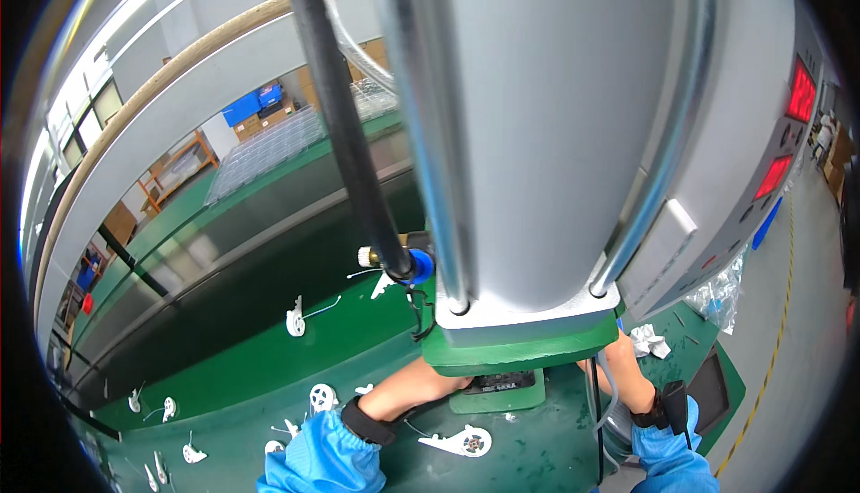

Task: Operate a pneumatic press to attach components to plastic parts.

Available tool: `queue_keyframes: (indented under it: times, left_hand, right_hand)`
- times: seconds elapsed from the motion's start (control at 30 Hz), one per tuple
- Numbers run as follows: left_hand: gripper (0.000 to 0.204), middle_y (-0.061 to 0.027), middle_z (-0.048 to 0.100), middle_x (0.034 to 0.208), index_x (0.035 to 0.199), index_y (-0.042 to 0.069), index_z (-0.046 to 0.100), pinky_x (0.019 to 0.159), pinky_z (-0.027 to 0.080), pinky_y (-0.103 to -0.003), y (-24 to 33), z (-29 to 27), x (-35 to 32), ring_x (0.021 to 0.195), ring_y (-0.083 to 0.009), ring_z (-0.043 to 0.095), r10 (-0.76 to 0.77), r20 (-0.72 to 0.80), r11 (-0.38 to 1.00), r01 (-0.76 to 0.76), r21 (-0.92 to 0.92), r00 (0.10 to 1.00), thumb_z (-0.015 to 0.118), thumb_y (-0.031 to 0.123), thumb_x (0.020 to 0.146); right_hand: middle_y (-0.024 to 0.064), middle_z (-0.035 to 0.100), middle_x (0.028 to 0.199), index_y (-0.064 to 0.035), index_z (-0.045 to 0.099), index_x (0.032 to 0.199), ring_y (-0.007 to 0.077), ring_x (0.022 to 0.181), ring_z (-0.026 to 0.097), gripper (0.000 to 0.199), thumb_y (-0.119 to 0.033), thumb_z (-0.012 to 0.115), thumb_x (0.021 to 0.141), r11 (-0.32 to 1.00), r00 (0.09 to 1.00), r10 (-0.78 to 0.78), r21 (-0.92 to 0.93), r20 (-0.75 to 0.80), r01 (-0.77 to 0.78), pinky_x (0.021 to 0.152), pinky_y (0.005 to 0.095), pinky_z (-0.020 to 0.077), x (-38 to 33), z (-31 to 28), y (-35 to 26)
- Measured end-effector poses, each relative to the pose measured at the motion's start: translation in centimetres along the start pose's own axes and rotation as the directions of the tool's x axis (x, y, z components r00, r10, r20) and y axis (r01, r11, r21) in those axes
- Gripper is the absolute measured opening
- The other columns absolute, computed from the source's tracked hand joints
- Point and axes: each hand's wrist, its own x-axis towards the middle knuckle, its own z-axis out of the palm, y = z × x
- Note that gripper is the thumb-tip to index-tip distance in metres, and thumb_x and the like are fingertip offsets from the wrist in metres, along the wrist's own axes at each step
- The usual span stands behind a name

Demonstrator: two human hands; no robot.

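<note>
A large grey machine (555, 135) on a green plate (520, 350) fills the middle of the view and covers both my hands. My left forearm (408, 392), in a blue sleeve with a black wristband, reaches under this plate, beside a dark block on a green base (537, 396). Behind the plate's right side goes my right forearm (631, 375), banded in black too. Neither hand's fingers show, so I cannot see what they hold. Near my left wrist lies a white plastic part (466, 442) with a round, wheel-like end and a tapered arm.
Several similar white parts, some with thin wires, lie on the green bench and the dark-green belt, one at the belt's edge (296, 318). Crumpled white paper (650, 342) and a black tray (709, 390) are at right. A black hose (345, 126) runs down the machine's left.
</note>
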Motion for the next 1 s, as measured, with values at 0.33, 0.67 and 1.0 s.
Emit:
queue_keyframes:
  times: [0.33,0.67,1.0]
  left_hand:
    - [0.023,-0.0088,0.056,0.072,0.1,0.001,0.056,0.063,0.044,-0.028,1.0,-0.4,0.1,0.068,-0.0161,0.052,0.167,-0.029,0.981,-0.163,0.102,0.986,0.047,0.015,0.084]
    - [0.046,-0.0146,0.045,0.122,0.121,0.014,0.046,0.084,0.039,-0.043,-12.5,-8.9,12.8,0.109,-0.0313,0.047,0.528,-0.549,0.508,0.277,0.816,0.647,0.058,0.022,0.077]
    - [0.026,-0.0143,0.055,0.091,0.105,0.008,0.045,0.067,0.049,-0.044,-17.9,-8.8,18.0,0.084,-0.0321,0.059,0.288,-0.718,0.669,0.404,0.624,0.633,0.05,0.02,0.082]
  right_hand:
    - [0.0137,0.061,0.085,-0.0017,0.063,0.083,0.0326,0.078,0.056,0.018,-0.005,0.068,0.066,0.976,0.993,0.118,0.179,0.029,-0.122,0.068,0.0366,0.0444,-0.3,0.4,-0.5]
    - [0.0138,0.062,0.08,-0.0029,0.063,0.081,0.0332,0.078,0.059,0.018,-0.006,0.071,0.065,1.0,0.999,0.0,0.028,-0.032,0.001,0.068,0.0374,0.0463,-1.3,1.4,0.7]
    - [0.0138,0.063,0.087,-0.0042,0.066,0.083,0.0308,0.079,0.06,0.017,-0.006,0.071,0.066,0.997,0.997,-0.047,-0.059,-0.069,0.043,0.067,0.035,0.0467,-1.0,1.6,0.9]
